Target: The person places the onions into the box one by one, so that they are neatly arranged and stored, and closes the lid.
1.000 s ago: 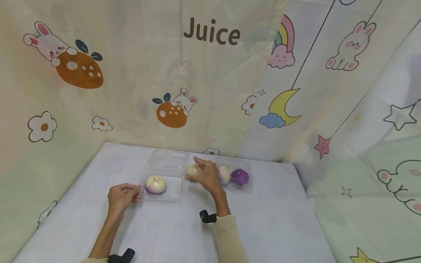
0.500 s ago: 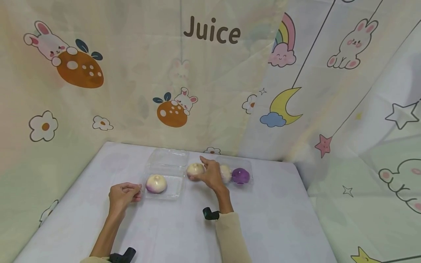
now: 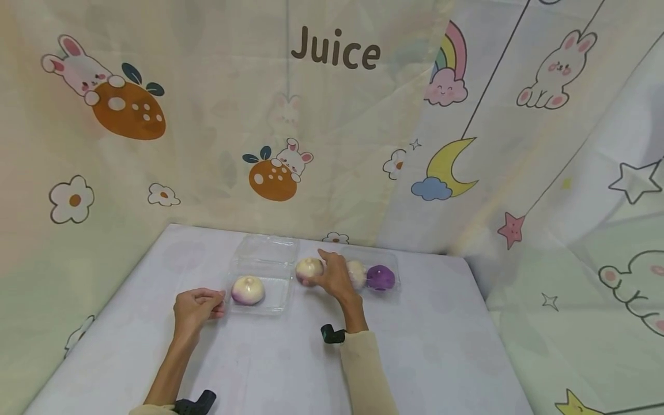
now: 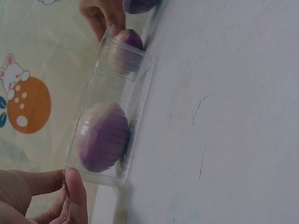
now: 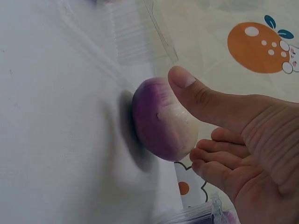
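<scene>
My left hand (image 3: 193, 310) pinches the left edge of an open clear plastic clamshell box (image 3: 276, 297) between thumb and fingers. One cream-and-purple turnip (image 3: 248, 290) sits in its near half, with the lid laid back behind. Another turnip (image 3: 308, 269) stands on the table just right of that box. My right hand (image 3: 334, 280) is beside this turnip, fingers loose and apart. In the right wrist view, the thumb overlaps the turnip (image 4: 125, 51) and the fingertips lie close to its side; whether they touch is unclear.
A second clear plastic box (image 3: 370, 255) stands at the back right, holding a cream turnip (image 3: 356, 273), partly hidden by my right hand, and a deep purple round vegetable (image 3: 380, 278). A printed cloth (image 3: 207, 173) hangs behind the white table (image 3: 415, 340).
My right hand has shifted right and loosened from around the turnip between the boxes, showing more of it. My left hand stays on the box edge.
</scene>
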`<act>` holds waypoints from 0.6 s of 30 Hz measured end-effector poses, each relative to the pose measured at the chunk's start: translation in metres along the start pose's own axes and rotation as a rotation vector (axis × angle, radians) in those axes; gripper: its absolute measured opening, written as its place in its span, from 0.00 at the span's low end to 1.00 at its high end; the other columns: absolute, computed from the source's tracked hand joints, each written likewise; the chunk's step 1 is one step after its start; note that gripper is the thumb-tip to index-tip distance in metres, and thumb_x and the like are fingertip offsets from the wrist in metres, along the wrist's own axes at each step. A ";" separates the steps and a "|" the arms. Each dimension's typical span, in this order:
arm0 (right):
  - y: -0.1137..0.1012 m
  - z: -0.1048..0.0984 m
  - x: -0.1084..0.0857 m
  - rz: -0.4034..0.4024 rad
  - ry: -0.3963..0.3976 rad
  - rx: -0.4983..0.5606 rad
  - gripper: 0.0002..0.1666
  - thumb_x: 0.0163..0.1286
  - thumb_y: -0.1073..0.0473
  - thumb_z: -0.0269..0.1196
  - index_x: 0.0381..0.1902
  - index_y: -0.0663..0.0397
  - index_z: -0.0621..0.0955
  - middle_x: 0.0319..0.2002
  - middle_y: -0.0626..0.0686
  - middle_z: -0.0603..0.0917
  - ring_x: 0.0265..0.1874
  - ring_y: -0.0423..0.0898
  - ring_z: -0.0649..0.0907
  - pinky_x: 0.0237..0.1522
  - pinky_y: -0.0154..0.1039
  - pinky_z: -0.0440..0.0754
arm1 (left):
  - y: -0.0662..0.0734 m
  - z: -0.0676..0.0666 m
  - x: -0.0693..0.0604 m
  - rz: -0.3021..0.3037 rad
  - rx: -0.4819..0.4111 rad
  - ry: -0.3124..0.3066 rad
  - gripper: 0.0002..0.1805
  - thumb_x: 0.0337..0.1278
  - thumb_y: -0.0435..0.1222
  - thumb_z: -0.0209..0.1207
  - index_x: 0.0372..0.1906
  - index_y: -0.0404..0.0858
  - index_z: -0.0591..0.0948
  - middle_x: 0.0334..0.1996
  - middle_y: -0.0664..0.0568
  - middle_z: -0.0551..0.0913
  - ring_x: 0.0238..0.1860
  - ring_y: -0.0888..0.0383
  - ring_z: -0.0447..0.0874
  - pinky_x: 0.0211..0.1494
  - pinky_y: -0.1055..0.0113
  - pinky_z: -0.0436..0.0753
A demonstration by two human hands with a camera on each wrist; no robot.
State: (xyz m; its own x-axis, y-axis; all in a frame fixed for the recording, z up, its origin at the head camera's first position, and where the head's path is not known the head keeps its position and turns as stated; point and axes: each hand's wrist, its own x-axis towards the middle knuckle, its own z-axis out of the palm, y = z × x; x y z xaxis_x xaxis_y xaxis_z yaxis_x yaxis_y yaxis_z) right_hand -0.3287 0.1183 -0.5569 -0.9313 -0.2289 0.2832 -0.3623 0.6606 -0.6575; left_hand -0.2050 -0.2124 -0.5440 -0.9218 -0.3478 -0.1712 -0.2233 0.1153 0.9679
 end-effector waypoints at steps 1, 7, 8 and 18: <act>0.000 0.000 0.001 0.001 -0.003 -0.013 0.60 0.43 0.50 0.92 0.71 0.70 0.79 0.64 0.67 0.87 0.63 0.67 0.86 0.71 0.62 0.85 | 0.000 0.000 0.000 0.002 -0.002 0.001 0.13 0.71 0.30 0.69 0.46 0.19 0.85 0.22 0.52 0.90 0.21 0.64 0.88 0.29 0.70 0.94; -0.015 -0.007 0.001 0.040 -0.060 -0.010 0.55 0.48 0.55 0.89 0.70 0.74 0.79 0.63 0.72 0.86 0.64 0.71 0.84 0.72 0.66 0.82 | -0.001 0.001 0.001 0.008 -0.002 0.006 0.13 0.71 0.30 0.69 0.46 0.19 0.85 0.23 0.50 0.91 0.21 0.65 0.88 0.29 0.70 0.94; -0.018 -0.010 0.000 0.051 -0.075 -0.006 0.54 0.49 0.57 0.89 0.70 0.75 0.78 0.64 0.72 0.86 0.65 0.71 0.84 0.73 0.67 0.81 | -0.001 0.001 0.001 0.007 -0.001 0.007 0.13 0.71 0.30 0.69 0.46 0.19 0.85 0.23 0.50 0.91 0.21 0.64 0.88 0.29 0.70 0.94; -0.029 -0.015 0.001 0.101 -0.139 -0.021 0.53 0.53 0.59 0.87 0.71 0.77 0.77 0.65 0.73 0.84 0.66 0.70 0.81 0.74 0.64 0.81 | -0.002 0.000 0.001 -0.004 0.007 0.006 0.14 0.71 0.31 0.69 0.47 0.19 0.85 0.23 0.51 0.91 0.21 0.64 0.88 0.29 0.70 0.94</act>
State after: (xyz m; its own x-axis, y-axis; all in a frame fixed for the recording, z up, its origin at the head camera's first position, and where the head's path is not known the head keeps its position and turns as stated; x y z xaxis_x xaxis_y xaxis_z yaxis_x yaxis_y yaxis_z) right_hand -0.3183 0.1098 -0.5274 -0.9596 -0.2561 0.1162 -0.2670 0.6998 -0.6625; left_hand -0.2058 -0.2126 -0.5459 -0.9190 -0.3541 -0.1736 -0.2289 0.1206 0.9659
